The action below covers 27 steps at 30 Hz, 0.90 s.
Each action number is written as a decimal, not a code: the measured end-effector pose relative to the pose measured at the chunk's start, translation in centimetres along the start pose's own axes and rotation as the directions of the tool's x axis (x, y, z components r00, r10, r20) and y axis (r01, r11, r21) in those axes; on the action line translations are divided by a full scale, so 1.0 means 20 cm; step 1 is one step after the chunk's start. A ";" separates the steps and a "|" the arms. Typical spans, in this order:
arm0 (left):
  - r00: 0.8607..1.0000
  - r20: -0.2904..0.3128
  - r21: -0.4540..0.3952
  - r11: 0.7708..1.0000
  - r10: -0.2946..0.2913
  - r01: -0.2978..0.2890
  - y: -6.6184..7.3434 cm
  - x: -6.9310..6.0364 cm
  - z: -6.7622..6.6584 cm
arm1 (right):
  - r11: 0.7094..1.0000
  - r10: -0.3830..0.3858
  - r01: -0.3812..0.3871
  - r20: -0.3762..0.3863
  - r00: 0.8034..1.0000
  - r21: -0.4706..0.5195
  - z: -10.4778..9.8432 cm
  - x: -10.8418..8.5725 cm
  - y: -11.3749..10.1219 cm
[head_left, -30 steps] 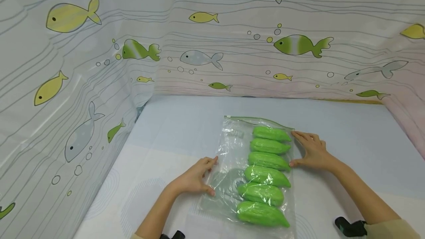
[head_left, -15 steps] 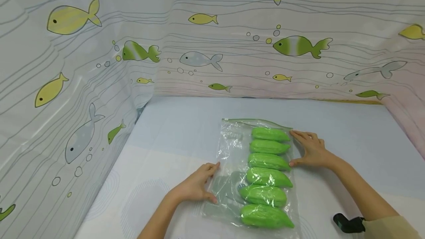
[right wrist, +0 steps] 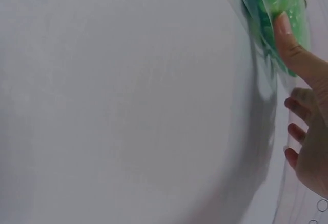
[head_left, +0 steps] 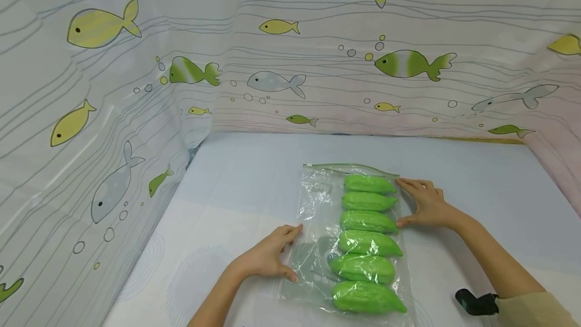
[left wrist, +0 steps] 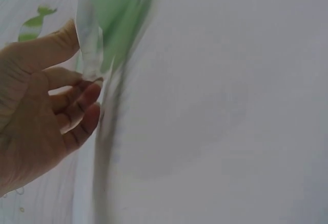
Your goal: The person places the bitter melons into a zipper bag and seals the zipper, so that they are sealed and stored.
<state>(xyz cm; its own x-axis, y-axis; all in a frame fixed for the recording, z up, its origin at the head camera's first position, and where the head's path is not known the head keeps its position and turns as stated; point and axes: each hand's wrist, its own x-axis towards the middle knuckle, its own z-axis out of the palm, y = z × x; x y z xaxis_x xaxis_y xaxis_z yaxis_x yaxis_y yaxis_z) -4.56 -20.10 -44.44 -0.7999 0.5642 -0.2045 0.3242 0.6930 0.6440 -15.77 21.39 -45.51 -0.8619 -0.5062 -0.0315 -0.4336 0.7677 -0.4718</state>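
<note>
A clear zip bag (head_left: 315, 203) with a green closure strip lies flat on the table. Inside, along its right half, several plump, bright green, pod-shaped pieces (head_left: 368, 242) with pointed ends form a column. My left hand (head_left: 269, 254) touches the bag's left edge, thumb and fingers spread apart in the head view. At the upper right edge, my right hand (head_left: 426, 203) rests with its thumb and fingertips against the bag. The left wrist view shows loosely bent fingers (left wrist: 84, 98) at the plastic edge; in the right wrist view the thumb (right wrist: 289, 42) touches the bag.
The table (head_left: 245, 175) has a pale blue and white cover. A fish-patterned curtain (head_left: 336, 85) hangs along the back and left side. A black device (head_left: 476, 303) sits at the right sleeve (head_left: 535, 307).
The bag has turned slightly, its lower end shifting right and its upper left corner shifting left and down. My left hand has moved a little right and nearer; the right hand has barely moved.
</note>
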 end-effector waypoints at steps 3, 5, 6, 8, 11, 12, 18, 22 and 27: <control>1.000 0.008 0.007 1.000 0.000 -0.001 0.00 0.00 -0.01 | 1.000 -0.003 0.003 -0.002 1.000 -0.004 0.00 0.00 0.00; 1.000 0.010 0.004 1.000 -0.002 0.002 -0.01 0.01 -0.01 | 1.000 -0.006 0.006 -0.004 1.000 -0.006 0.00 0.00 0.01; 1.000 0.011 -0.003 1.000 -0.004 0.004 -0.01 0.01 -0.01 | 1.000 -0.008 0.008 -0.006 1.000 -0.005 0.00 0.00 0.02; 1.000 0.005 -0.013 1.000 -0.007 0.007 -0.02 0.01 -0.02 | 1.000 -0.011 0.011 -0.014 1.000 -0.004 0.00 0.00 0.02; 1.000 -0.021 -0.035 0.999 -0.005 0.004 -0.04 0.03 -0.04 | 1.000 -0.011 0.011 -0.025 1.000 0.000 0.00 0.00 0.03; 1.000 -0.031 -0.041 0.999 -0.001 -0.001 -0.04 0.04 -0.05 | 1.000 -0.013 0.013 -0.029 0.999 0.000 0.00 0.00 0.02; 0.996 -0.088 -0.036 0.999 0.027 -0.030 -0.08 0.10 -0.08 | 1.000 -0.010 0.010 -0.039 0.999 0.002 -0.01 0.00 0.03; 0.994 -0.110 -0.050 0.998 0.020 -0.026 -0.09 0.13 -0.09 | 1.000 -0.007 0.008 -0.046 0.999 0.011 0.00 0.00 0.03; 0.990 -0.140 -0.094 0.995 -0.003 -0.010 -0.11 0.16 -0.09 | 0.999 -0.006 0.008 -0.060 0.998 0.042 0.01 0.00 0.04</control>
<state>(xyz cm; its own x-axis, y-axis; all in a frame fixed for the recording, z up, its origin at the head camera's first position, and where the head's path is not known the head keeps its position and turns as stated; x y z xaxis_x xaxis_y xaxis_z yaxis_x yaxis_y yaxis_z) -8.71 -20.63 -45.10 -0.8639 0.4934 -0.1014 0.2829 0.6419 0.7127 -16.02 22.00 -46.03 -0.8736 -0.4861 0.0245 -0.4295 0.7463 -0.5084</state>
